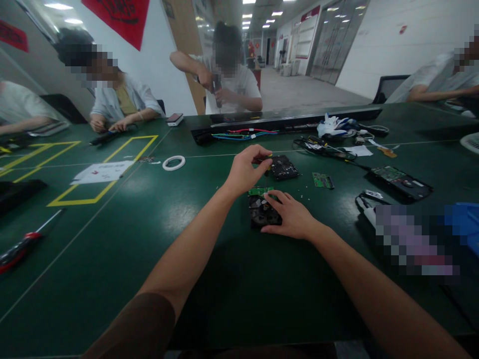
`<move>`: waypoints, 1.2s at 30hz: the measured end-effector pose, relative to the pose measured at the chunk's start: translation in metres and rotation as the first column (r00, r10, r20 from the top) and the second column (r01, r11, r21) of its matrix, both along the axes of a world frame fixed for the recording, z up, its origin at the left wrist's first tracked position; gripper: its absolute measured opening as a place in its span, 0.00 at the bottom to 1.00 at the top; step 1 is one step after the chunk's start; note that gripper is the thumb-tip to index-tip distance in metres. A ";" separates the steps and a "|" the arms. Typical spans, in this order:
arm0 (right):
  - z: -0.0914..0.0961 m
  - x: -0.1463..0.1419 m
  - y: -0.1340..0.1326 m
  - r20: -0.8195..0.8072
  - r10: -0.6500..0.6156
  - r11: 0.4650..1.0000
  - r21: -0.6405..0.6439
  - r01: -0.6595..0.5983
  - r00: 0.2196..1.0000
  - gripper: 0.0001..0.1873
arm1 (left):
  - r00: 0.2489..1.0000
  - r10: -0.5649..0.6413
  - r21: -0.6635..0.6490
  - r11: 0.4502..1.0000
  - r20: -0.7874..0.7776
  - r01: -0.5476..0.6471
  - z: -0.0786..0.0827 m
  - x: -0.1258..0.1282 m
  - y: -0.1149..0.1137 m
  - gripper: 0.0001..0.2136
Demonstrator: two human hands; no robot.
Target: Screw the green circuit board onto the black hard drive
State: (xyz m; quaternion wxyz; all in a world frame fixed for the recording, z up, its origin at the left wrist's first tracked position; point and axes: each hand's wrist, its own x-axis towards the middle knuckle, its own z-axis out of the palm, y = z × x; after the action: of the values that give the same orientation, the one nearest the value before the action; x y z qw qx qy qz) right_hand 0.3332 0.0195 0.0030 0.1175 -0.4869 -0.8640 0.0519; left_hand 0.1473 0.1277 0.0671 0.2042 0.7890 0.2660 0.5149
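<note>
An opened hard drive (258, 213) with a green circuit board (258, 191) along its far edge lies on the green table in front of me. My right hand (294, 215) grips its right side, thumb at the near edge and fingers reaching over the board. Above the board, my left hand (247, 169) pinches the small yellow-and-black handle of a screwdriver (268, 168), which points down. The fingers partly hide both its handle and its tip. Just beyond sits a second black hard drive (285, 167), and a loose green circuit board (323, 180) rests to its right.
Tiny screws lie near the loose board. To the right are another drive (402, 182), cables (322, 148) and gloves (337, 125). A tape roll (174, 163), paper (101, 172) and red-black screwdriver (26, 244) are left. A long black housing (292, 121) spans the back; people sit around.
</note>
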 end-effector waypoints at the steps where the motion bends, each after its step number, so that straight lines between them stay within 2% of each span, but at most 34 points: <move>1: 0.000 0.000 0.000 0.000 0.000 1.000 0.002 0.000 1.000 0.56 | 1.000 -0.008 -0.011 1.000 0.001 0.008 -0.001 0.001 0.000 0.06; 5: -0.001 0.000 0.000 -0.003 0.001 1.000 0.002 -0.001 1.000 0.56 | 1.000 -0.017 -0.025 1.000 0.012 0.017 -0.003 0.003 -0.001 0.07; 12: -0.001 0.000 0.001 0.002 0.002 1.000 0.005 -0.002 1.000 0.56 | 0.998 0.063 0.067 0.996 0.015 -0.064 -0.002 0.000 0.003 0.11; 21: -0.001 0.001 0.000 -0.003 -0.001 1.000 -0.003 0.001 1.000 0.56 | 0.999 0.046 0.069 0.997 -0.027 -0.044 -0.001 0.000 -0.002 0.13; 27: 0.000 0.000 0.000 -0.007 0.007 1.000 -0.001 -0.007 1.000 0.56 | 0.992 0.118 0.079 0.990 -0.046 -0.114 0.000 -0.002 -0.001 0.11; 36: 0.002 -0.001 -0.001 0.005 -0.007 1.000 -0.008 0.007 1.000 0.56 | 0.981 0.169 0.113 0.981 -0.094 -0.158 0.002 -0.003 0.000 0.16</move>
State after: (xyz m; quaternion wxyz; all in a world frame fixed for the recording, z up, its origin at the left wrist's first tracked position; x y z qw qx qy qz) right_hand 0.3324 0.0190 0.0048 0.1137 -0.4904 -0.8624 0.0537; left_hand 0.1439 0.1275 0.0695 0.1052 0.7995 0.3126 0.5019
